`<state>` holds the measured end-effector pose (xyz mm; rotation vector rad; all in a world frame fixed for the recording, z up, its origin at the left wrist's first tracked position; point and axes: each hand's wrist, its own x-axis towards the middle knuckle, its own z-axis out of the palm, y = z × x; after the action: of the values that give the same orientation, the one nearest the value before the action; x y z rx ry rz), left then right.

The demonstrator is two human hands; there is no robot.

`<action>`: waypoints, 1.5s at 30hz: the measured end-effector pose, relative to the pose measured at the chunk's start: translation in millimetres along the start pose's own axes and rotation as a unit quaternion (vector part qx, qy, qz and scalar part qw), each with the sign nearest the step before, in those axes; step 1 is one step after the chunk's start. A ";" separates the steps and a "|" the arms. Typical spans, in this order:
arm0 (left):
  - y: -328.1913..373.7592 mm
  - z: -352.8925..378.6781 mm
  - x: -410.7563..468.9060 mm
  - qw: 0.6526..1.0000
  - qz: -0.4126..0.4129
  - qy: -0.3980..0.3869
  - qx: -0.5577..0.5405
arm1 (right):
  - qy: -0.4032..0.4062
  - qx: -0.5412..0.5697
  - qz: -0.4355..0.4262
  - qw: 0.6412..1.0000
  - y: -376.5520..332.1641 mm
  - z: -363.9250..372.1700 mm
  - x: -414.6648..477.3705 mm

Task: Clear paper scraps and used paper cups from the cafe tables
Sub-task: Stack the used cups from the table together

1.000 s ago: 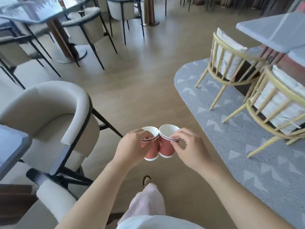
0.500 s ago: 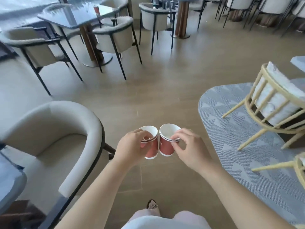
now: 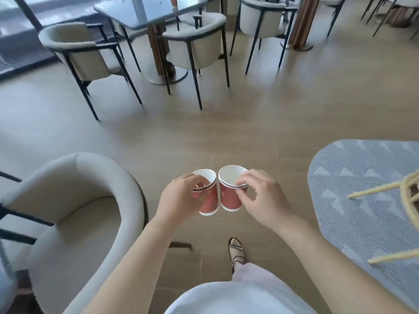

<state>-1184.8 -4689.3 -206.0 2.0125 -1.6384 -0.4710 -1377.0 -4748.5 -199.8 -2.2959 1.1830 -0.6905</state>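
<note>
left hand [image 3: 179,200] is wrapping round the left cup [image 3: 210,201] | right hand [image 3: 264,201] is pinching the right cup [image 3: 229,198] at its rim | both red paper cups are being held side by side, mouths up, above the floor [image 3: 249,128] beside a cream armchair [image 3: 90,175]

A pale wood-plank floor [image 3: 272,114] fills the middle. At 8 o'clock a cream armchair [image 3: 95,177] with a curved back and dark frame stands close. At 3 o'clock a grey patterned rug [image 3: 362,200] lies on the floor, and the yellow wooden chair legs [image 3: 374,190] stand on it at the right edge. At 11 o'clock a dark counter [image 3: 127,10] rests on a pedestal with a round base [image 3: 166,75]. Two cream dark-legged chairs stand beside it, one at 10 o'clock [image 3: 74,45] and one at 12 o'clock [image 3: 199,48]. A brown column [image 3: 299,23] stands at 1 o'clock.
</note>
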 end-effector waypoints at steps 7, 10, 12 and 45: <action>15.3 -0.4 127.1 0.999 -0.015 0.032 0.001 | -0.001 0.008 -0.043 0.999 58.5 -25.9 121.4; 4.9 -4.7 159.9 0.998 -0.044 0.052 0.000 | -0.022 0.018 -0.061 0.998 67.7 -17.0 170.7; -7.2 -10.0 176.9 0.996 -0.067 0.063 0.003 | -0.038 0.028 -0.069 0.997 68.4 -5.9 202.0; -391.8 -264.4 411.5 0.869 -0.379 0.317 0.025 | -0.314 0.112 -0.348 0.876 -189.4 356.4 715.2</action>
<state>-634.3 -4988.6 -198.0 2.4449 -0.4405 0.0110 -682.3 -5186.3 -201.2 -2.4287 -0.0373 -0.2262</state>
